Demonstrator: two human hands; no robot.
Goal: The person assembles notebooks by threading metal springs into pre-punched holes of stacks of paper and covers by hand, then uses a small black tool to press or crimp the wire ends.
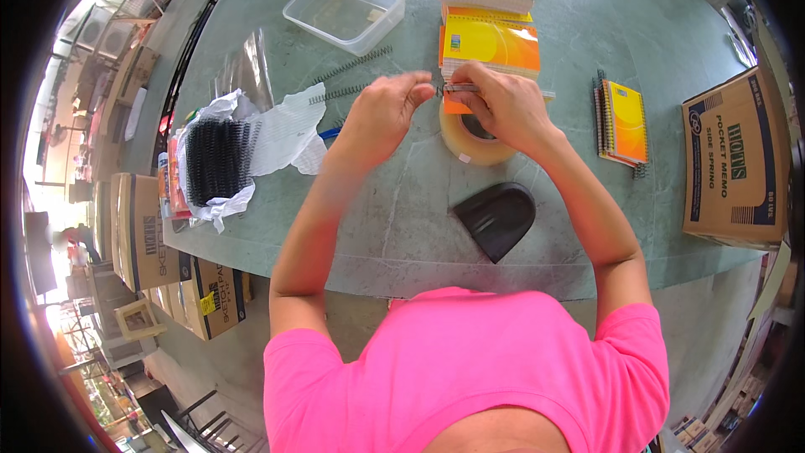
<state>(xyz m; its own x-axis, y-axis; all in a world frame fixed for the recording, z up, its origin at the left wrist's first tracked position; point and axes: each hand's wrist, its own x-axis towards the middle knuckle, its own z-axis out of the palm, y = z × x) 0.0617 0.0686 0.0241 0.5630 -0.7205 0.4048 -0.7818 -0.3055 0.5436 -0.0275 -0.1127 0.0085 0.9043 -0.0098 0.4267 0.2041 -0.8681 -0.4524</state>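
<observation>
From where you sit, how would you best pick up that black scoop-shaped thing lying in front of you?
Take the black scoop by its rounded upper end, coming from above with the right hand, which is nearer. It lies flat and alone on the green table, so both its long edges are free to pinch.

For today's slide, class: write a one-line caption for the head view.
Both hands, left hand and right hand, pinch a small notebook above a tape roll, beside stacked orange notebooks.

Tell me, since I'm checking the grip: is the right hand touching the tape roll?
Cannot tell. In the head view the right hand lies over the tape roll and hides its top, so no contact or gap shows.
</observation>
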